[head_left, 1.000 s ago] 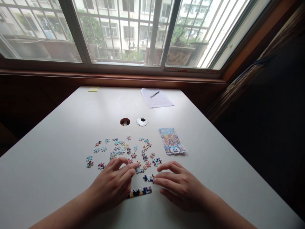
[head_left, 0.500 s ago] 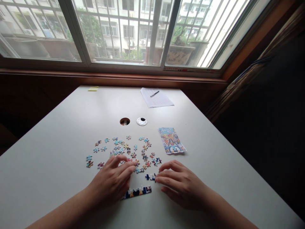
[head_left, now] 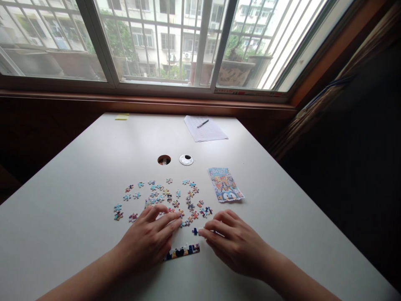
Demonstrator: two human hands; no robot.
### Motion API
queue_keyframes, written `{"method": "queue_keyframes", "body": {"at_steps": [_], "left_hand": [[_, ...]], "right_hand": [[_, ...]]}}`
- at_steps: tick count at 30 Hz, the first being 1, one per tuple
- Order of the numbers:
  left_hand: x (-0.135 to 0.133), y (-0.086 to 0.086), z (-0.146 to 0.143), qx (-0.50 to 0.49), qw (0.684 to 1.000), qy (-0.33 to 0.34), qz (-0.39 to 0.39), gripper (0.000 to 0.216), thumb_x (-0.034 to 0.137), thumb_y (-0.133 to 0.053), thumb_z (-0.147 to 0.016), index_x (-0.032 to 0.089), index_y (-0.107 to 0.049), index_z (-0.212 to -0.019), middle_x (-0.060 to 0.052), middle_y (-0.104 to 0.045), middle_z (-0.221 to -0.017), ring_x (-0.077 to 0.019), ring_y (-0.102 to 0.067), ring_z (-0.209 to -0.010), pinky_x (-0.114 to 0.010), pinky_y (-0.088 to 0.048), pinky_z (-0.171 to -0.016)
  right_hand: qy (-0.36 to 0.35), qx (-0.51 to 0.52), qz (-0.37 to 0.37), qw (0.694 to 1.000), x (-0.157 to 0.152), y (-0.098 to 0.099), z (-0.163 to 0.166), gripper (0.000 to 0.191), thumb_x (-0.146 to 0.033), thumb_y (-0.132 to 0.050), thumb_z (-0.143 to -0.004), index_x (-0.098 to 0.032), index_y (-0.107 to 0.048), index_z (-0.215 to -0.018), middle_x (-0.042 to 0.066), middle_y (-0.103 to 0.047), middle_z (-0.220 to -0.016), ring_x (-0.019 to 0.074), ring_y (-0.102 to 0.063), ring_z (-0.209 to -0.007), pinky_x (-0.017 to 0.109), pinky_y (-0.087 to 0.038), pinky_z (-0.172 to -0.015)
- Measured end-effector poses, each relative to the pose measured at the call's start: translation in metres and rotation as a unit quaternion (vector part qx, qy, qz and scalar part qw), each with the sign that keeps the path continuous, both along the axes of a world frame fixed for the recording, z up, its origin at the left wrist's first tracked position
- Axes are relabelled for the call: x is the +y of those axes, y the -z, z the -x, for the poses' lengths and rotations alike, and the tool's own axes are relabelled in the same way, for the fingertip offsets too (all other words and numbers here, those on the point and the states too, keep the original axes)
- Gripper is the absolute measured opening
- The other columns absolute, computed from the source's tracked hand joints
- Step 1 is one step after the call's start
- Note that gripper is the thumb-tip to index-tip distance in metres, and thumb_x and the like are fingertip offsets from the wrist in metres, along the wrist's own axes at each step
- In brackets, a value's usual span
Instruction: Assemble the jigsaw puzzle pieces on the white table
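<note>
My right hand (head_left: 236,242) is bent over a dark blue and white puzzle piece (head_left: 196,231), its fingertips closed on the piece's right part, which they hide. My left hand (head_left: 150,232) rests palm down with fingers loosely bent and apart. Its fingertips touch the near edge of the loose puzzle pieces (head_left: 191,205), and I see nothing gripped in it; the thumb is hidden. Between the hands, close to me, lies a joined strip of puzzle pieces (head_left: 184,251), dark with yellow patches. The left hand covers the strip's left end.
A colourful picture sheet (head_left: 226,184) lies right of the loose pieces. Farther back are a round hole (head_left: 164,160) in the white table (head_left: 78,175), a silver cap (head_left: 186,159), paper (head_left: 203,133) with a pen (head_left: 203,123), and a yellow sticky note (head_left: 122,117).
My right hand has shifted slightly left, its fingers drawing together over the dark blue and white puzzle piece and covering more of it. The left hand has stayed nearly still.
</note>
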State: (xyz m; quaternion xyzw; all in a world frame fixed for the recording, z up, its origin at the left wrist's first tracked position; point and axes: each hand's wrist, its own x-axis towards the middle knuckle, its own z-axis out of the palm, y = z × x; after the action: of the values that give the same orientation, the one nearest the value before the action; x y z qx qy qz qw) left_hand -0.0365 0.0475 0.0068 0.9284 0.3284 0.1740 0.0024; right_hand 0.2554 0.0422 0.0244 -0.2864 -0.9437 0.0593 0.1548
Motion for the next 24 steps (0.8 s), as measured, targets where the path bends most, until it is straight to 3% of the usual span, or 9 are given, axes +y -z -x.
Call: {"method": "queue_keyframes", "body": {"at_steps": [3,7,13,22,24], "left_hand": [[-0.001,0.001,-0.001,-0.004,1.0,-0.001,-0.01,0.047,0.02,-0.059,-0.087,0.023,-0.058,-0.134,0.002,-0.061,-0.138,-0.0276,-0.048,-0.112,-0.044,-0.042,-0.096],[-0.003,0.0,-0.001,-0.01,1.0,-0.006,-0.013,0.043,0.02,-0.058,-0.089,0.022,-0.059,-0.132,0.002,-0.062,-0.137,-0.0278,-0.048,-0.112,-0.044,-0.041,-0.095],[-0.005,0.003,0.0,-0.022,1.0,-0.02,-0.002,0.04,0.02,-0.058,-0.089,0.021,-0.06,-0.129,0.0,-0.064,-0.134,-0.0274,-0.05,-0.112,-0.045,-0.04,-0.095],[-0.003,0.009,-0.002,-0.044,0.999,-0.031,0.005,0.022,0.02,-0.056,-0.09,0.021,-0.065,-0.11,-0.001,-0.067,-0.127,-0.0261,-0.051,-0.114,-0.044,-0.039,-0.096],[-0.003,0.008,-0.002,-0.04,0.999,-0.03,-0.003,0.025,0.02,-0.056,-0.091,0.021,-0.064,-0.114,-0.002,-0.067,-0.126,-0.0262,-0.051,-0.114,-0.043,-0.04,-0.097]], "right_hand": [[0.034,-0.037,-0.002,0.999,-0.003,-0.004,0.01,0.03,-0.021,-0.052,-0.098,-0.022,-0.058,-0.127,0.007,-0.066,-0.1,0.0228,-0.053,-0.091,0.04,-0.04,-0.082],[0.028,-0.065,-0.011,0.997,-0.001,-0.008,0.024,0.029,-0.025,-0.05,-0.099,-0.021,-0.057,-0.127,0.008,-0.064,-0.103,0.0236,-0.051,-0.09,0.04,-0.038,-0.08],[0.049,-0.068,-0.025,0.996,0.005,-0.001,0.044,0.028,-0.028,-0.048,-0.101,-0.02,-0.058,-0.126,0.008,-0.064,-0.105,0.0251,-0.053,-0.098,0.04,-0.041,-0.083],[0.049,-0.037,-0.013,0.998,0.01,0.006,0.035,0.026,-0.027,-0.049,-0.101,-0.022,-0.06,-0.124,0.007,-0.066,-0.121,0.0228,-0.056,-0.1,0.04,-0.042,-0.086],[0.048,-0.03,-0.013,0.998,0.013,0.006,0.031,0.027,-0.027,-0.05,-0.101,-0.022,-0.06,-0.125,0.007,-0.066,-0.123,0.0221,-0.057,-0.099,0.039,-0.043,-0.086]]}}
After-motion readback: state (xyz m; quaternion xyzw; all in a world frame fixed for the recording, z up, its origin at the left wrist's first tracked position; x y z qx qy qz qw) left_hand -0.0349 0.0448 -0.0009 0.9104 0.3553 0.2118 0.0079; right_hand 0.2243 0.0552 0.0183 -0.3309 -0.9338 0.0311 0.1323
